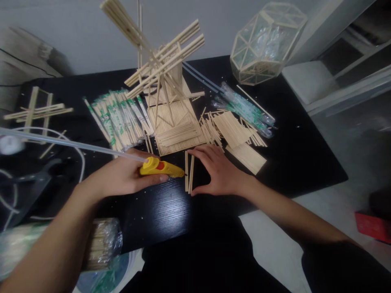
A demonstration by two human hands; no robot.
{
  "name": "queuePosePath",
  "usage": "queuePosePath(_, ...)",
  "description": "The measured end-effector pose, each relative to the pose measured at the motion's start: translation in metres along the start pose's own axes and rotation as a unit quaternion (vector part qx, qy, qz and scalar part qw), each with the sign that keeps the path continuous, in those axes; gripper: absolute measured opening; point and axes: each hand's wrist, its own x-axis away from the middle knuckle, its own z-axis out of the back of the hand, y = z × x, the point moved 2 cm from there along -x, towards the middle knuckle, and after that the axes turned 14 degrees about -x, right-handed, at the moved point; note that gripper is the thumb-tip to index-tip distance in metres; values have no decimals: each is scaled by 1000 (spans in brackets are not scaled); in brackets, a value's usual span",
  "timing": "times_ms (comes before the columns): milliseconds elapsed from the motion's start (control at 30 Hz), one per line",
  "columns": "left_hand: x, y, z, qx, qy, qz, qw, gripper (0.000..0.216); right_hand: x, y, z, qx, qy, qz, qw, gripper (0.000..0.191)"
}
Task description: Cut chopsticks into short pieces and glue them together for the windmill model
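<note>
My left hand (pixel 122 177) is closed around a yellow glue gun (pixel 160 167) with a long clear glue stick (pixel 61 142) trailing off to the left. Its nozzle points right at two thin wooden sticks (pixel 188 173) lying side by side on the black table (pixel 299 154). My right hand (pixel 218 171) rests on the table with thumb and forefinger spread, bracing those sticks from the right. Just beyond stands a windmill-like model of wooden sticks (pixel 165 69) on a stepped stick base (pixel 177 126).
Wrapped chopstick packs (pixel 117 118) lie left of the model; loose cut sticks (pixel 232 130) and empty wrappers (pixel 244 108) lie to its right. A faceted stick-frame dome (pixel 265 42) stands at the back right. A stick frame (pixel 36 110) and cables lie far left; a bundled stick pack (pixel 102 244) sits near the front edge.
</note>
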Motion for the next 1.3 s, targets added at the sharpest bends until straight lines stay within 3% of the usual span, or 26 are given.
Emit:
queuePosePath(167,2,0,4,-4,4,26,1000,24,4,2,1,29,24,-8,999,101)
queuePosePath(333,3,-1,6,28,21,28,999,21,7,-2,7,50,37,5,998,64)
queuePosePath(500,3,1,8,18,31,11,999,20,5,-7,9,-13,-19,80,997,27)
queuePosePath(600,3,2,8,7,37,4,999,19,5,-5,11,-31,-26,76,996,15)
queuePosePath(833,2,-1,5,-13,52,4,999,22,14,4,22,-18,19,31,999,16)
queuePosePath(1033,0,0,2,-32,46,2,998,18,19,8,13,-16,72,20,997,14)
queuePosePath(1300,0,0,4,-43,37,0,998,23,24,7,18,-18,78,23,997,11)
